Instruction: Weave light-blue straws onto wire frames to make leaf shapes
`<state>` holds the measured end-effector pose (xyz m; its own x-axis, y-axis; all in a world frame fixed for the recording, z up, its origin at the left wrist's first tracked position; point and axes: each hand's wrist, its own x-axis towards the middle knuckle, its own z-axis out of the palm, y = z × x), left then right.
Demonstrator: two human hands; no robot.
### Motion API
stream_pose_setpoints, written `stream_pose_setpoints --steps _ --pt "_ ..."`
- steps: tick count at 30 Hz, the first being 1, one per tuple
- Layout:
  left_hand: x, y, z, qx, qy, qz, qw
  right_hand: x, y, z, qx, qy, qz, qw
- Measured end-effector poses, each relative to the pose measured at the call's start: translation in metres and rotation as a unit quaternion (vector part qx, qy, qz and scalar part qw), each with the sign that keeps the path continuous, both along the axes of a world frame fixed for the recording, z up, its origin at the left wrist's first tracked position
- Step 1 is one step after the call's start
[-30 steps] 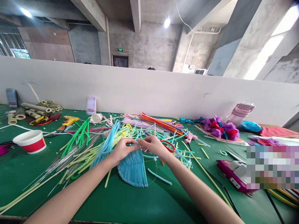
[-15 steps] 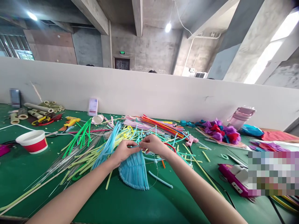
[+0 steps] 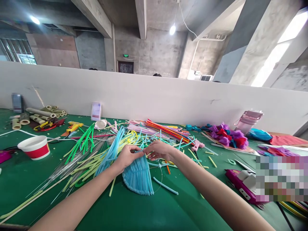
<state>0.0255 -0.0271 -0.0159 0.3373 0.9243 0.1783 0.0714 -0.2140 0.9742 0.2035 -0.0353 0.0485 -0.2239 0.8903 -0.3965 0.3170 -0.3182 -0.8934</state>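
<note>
A fan-shaped piece made of light blue pipe cleaners (image 3: 138, 178) hangs narrow end up over the green table. My left hand (image 3: 130, 157) pinches its top edge between thumb and fingers. Close against that edge, my right hand (image 3: 158, 150) has its fingers bent together near the left fingertips; what lies between them is too small to make out. A thin wire (image 3: 161, 179) loops down from beneath my right hand toward the fan's lower right corner. A loose blue pipe cleaner (image 3: 166, 186) lies just right of the fan.
Bundles of blue pipe cleaners (image 3: 113, 149), green ones (image 3: 88, 141) and orange ones (image 3: 166, 128) lie beyond my hands. A paper cup (image 3: 35, 147) and a yellow glue gun (image 3: 73, 127) stand left. A pink glue gun (image 3: 197, 145) and a purple power strip (image 3: 237, 184) lie right.
My right hand's fingers have straightened and loosened somewhat from a tighter pinch, and its forearm has swung slightly. The wire loop has shifted. My left hand keeps its hold on the fan.
</note>
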Motion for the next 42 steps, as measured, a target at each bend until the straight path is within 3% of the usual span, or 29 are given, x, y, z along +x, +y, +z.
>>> stream_pose_setpoints --steps 19,30,36,42 --pt "-0.003 0.002 0.002 0.011 0.002 0.004 1.0 0.005 0.007 -0.01 0.036 0.021 -0.007 0.999" --pt "-0.007 0.003 -0.003 -0.124 -0.052 -0.024 0.991 0.014 0.011 -0.031 0.064 0.075 -0.038 0.994" --pt "-0.004 0.003 -0.004 -0.156 -0.082 -0.033 0.984 0.014 0.008 -0.033 0.074 0.091 -0.045 0.992" --pt "-0.007 0.003 -0.001 -0.184 -0.078 -0.028 0.979 0.012 0.007 -0.037 0.13 0.093 -0.053 0.986"
